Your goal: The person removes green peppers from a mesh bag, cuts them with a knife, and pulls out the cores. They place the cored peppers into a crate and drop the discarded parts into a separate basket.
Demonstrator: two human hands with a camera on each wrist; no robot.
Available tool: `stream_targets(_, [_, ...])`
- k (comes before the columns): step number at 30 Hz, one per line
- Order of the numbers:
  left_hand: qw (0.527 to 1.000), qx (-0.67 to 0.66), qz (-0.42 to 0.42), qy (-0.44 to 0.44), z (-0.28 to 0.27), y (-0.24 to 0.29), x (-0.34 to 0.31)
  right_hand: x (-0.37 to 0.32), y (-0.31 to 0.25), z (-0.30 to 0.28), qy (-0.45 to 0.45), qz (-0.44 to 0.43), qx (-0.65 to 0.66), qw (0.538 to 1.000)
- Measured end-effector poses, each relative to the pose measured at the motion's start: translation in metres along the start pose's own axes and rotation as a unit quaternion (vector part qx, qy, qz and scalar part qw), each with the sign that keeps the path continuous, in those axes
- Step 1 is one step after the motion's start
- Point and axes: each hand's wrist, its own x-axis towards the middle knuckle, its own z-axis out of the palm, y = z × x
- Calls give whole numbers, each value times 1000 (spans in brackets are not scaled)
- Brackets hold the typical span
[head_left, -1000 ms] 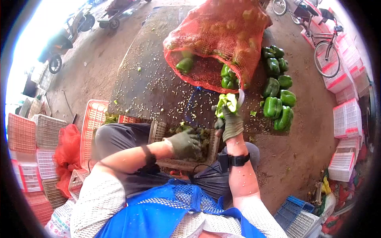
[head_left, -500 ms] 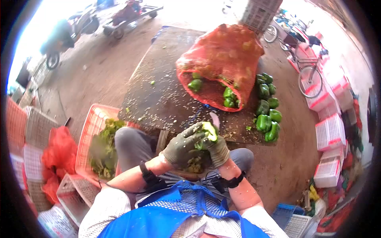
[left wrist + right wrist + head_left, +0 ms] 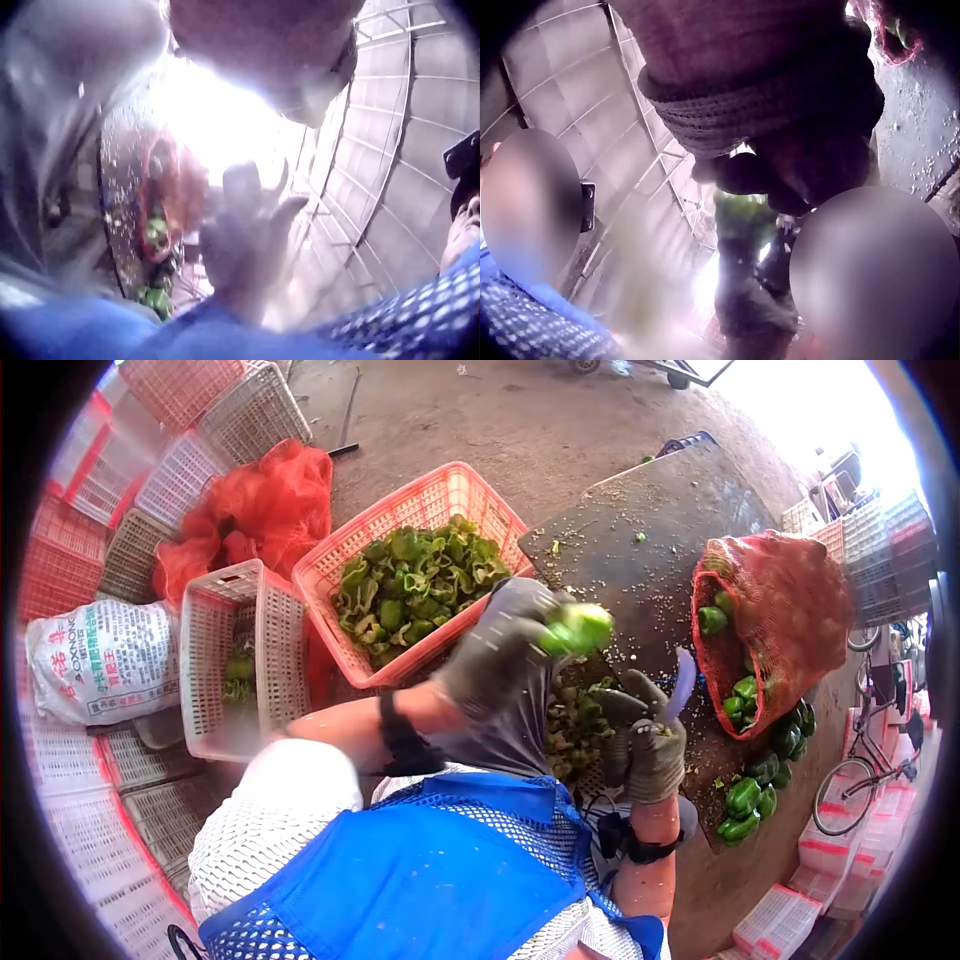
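Note:
In the head view my gloved left hand [image 3: 490,665] holds a green bell pepper [image 3: 582,630], both blurred by motion, above my knee and beside the orange basket [image 3: 470,485] of cut pepper pieces [image 3: 410,585]. My gloved right hand [image 3: 652,755] grips a knife, its curved blade [image 3: 683,685] pointing up past the fingers. Below and between the hands, pepper scraps [image 3: 575,725] fill a container at my knees. Whole bell peppers [image 3: 745,798] stand in rows on the dark board [image 3: 640,500], near a red mesh sack [image 3: 790,615] lying with its mouth towards me.
Seeds are scattered over the board. To the left stand a white crate [image 3: 222,670], a red mesh bundle [image 3: 265,510], a printed white sack [image 3: 105,660] and stacked crates [image 3: 75,780]. A bicycle [image 3: 850,790] is at the far right.
The head view has swung left. My left hand first came to the cut pepper in my right hand, then moved left holding a pepper. My right hand keeps the knife.

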Motion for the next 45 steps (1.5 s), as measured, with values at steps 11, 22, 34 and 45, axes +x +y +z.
stream_targets(11, [937,31,-322,132,-111,-49,-60,-23,14,-22,118,-38,-40,991])
stream_targets(22, [626,-422,-513,-409,119,57,17,-25,-43,-15,204,-21,62,977])
stream_targets(34, [658,-415,-521,-350,185,-31,34,-3,-2,-106,155,-11,166,974])
stream_targets(45, [759,-132,-423,-478,444,-148,170,-33,43,-233,297,85,191,932])
